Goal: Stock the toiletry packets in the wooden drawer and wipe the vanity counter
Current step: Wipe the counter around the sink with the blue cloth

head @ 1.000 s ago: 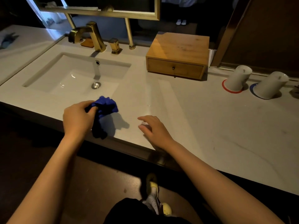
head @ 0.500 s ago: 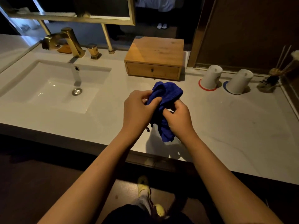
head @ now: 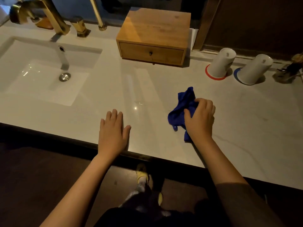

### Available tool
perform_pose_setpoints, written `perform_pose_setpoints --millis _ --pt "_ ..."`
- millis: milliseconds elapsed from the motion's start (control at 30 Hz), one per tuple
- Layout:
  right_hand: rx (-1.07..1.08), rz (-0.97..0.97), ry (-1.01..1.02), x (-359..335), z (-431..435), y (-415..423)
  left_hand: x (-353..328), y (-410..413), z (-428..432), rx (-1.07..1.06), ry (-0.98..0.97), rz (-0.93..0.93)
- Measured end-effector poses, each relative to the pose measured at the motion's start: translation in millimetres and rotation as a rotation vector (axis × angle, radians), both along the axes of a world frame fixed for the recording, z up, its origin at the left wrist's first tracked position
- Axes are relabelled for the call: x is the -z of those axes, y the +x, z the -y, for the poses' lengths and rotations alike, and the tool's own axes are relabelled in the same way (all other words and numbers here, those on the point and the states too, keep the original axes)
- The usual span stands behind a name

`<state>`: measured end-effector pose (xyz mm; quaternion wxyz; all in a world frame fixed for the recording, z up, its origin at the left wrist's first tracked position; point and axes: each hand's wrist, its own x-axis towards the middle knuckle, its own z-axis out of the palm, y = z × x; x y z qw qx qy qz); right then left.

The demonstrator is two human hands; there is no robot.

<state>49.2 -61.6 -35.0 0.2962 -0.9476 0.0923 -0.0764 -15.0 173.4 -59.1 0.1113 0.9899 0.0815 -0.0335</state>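
My right hand (head: 200, 119) presses a crumpled blue cloth (head: 182, 108) onto the pale stone vanity counter (head: 147, 95), right of centre and near the front edge. My left hand (head: 113, 133) lies flat on the counter by the front edge, fingers spread, holding nothing. The wooden drawer box (head: 153, 38) stands at the back of the counter with its drawer closed. No toiletry packets are in sight.
A white sink (head: 41, 69) with a gold faucet (head: 41, 15) fills the left side. Two upturned white cups (head: 222, 63) (head: 253, 69) on red and blue coasters stand at the back right, beside a dark reed holder (head: 288, 71). The floor and my feet lie below the counter edge.
The cloth went from my left hand, through both hands, to my right hand alone. It now rests on the counter on the right. My left hand let go and lies flat.
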Motion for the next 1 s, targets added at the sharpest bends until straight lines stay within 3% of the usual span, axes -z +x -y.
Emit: perform_pose_setpoints --millis 133,267,700,1000 --pt "-0.247 0.102 -0.124 14.7 -1.1 -1.8 13.2 -4.0 -2.9 0.041 0.062 -0.009" --pt "-0.527 0.014 -0.387 28.2 2.0 1.9 18.5 -4.5 -1.7 0.012 0.070 0.004" --pt "-0.218 -0.183 -0.473 33.8 -35.9 15.0 19.3 -3.4 0.1 -0.008 0.083 -0.007" --pt "-0.145 -0.294 -0.450 24.6 -65.8 25.7 19.6 -3.8 -2.7 0.001 0.081 0.010"
